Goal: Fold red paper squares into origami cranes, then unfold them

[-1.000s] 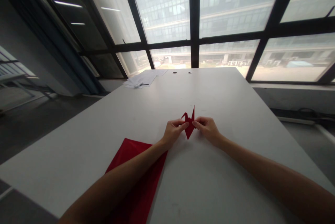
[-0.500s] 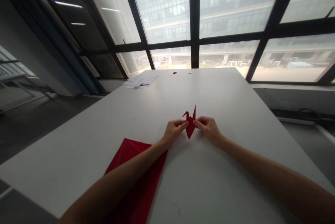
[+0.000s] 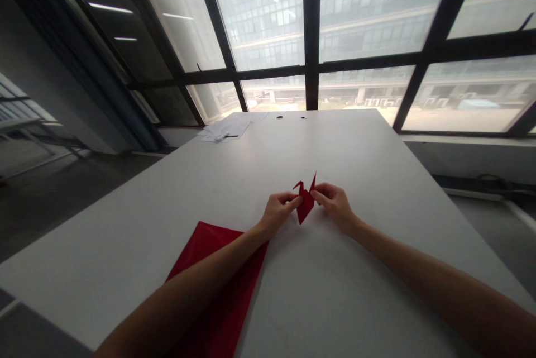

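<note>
A small red origami crane (image 3: 305, 205) is held just above the white table (image 3: 335, 291), between my two hands. Its bent head points up on the left, its pointed tail rises on the right, and a folded wing hangs down towards me. My left hand (image 3: 279, 210) pinches its left side between thumb and fingers. On the other side, my right hand (image 3: 333, 202) pinches it near the base of the tail. A red sheet of paper (image 3: 213, 240) lies on the table, partly hidden under my left forearm.
White papers (image 3: 232, 125) with a dark, thin pen-like object (image 3: 231, 135) lie at the table's far left. Two small round holes are near its far edge. Large dark-framed windows (image 3: 312, 39) rise behind the table, and a dark curtain (image 3: 100, 62) hangs at the left.
The crane has tilted slightly clockwise, its tail leaning further right and its lower tip shifting left. My right hand has moved a little up its side. The left hand stays nearly still.
</note>
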Action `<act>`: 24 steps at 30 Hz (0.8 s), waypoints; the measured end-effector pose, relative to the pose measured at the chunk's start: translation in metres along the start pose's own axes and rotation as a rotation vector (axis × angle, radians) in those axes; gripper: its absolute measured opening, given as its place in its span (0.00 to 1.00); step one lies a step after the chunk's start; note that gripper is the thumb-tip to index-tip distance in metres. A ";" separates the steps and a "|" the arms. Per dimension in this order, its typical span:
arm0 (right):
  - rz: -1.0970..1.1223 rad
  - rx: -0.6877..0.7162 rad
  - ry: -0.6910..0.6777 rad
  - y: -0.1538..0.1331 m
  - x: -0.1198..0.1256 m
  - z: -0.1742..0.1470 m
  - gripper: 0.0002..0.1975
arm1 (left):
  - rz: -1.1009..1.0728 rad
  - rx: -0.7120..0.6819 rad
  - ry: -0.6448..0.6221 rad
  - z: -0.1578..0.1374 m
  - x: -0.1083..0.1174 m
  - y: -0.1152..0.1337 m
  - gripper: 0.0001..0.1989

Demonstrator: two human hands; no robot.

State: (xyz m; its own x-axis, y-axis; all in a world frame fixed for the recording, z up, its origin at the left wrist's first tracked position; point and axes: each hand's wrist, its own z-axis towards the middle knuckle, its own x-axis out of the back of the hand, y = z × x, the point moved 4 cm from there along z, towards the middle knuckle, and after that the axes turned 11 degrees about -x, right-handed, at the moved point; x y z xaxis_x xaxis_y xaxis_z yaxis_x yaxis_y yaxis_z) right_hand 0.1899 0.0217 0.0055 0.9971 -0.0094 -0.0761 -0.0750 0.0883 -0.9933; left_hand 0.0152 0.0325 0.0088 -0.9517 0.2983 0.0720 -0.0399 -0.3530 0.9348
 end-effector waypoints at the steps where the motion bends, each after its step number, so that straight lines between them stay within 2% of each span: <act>1: 0.003 0.018 0.014 0.000 0.001 0.000 0.11 | 0.008 -0.007 -0.010 0.000 0.000 -0.001 0.17; 4: 0.012 0.095 0.060 -0.001 0.002 0.000 0.09 | 0.000 -0.019 0.034 0.001 0.003 -0.005 0.21; 9: -0.099 0.227 0.177 -0.001 0.007 0.000 0.06 | -0.142 -0.008 0.251 0.001 0.013 -0.014 0.20; 12: -0.276 0.190 0.121 0.005 0.004 0.002 0.06 | -0.174 -0.003 0.323 0.002 0.016 -0.018 0.16; 14: -0.345 0.158 0.082 0.009 0.002 0.003 0.06 | -0.096 -0.008 0.357 0.002 0.018 -0.019 0.14; 18: -0.425 0.148 0.078 0.012 0.002 0.004 0.06 | 0.101 -0.040 0.402 0.002 0.022 -0.017 0.19; 24: -0.453 0.153 0.088 0.009 0.004 0.004 0.06 | 0.098 -0.048 0.495 0.003 0.029 -0.016 0.19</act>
State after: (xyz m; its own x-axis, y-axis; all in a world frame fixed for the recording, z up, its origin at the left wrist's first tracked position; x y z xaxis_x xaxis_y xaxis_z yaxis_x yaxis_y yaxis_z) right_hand 0.1937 0.0261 -0.0037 0.9234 -0.1645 0.3469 0.3758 0.2018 -0.9045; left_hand -0.0106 0.0490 -0.0033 -0.9813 -0.1908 -0.0257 0.0542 -0.4019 0.9141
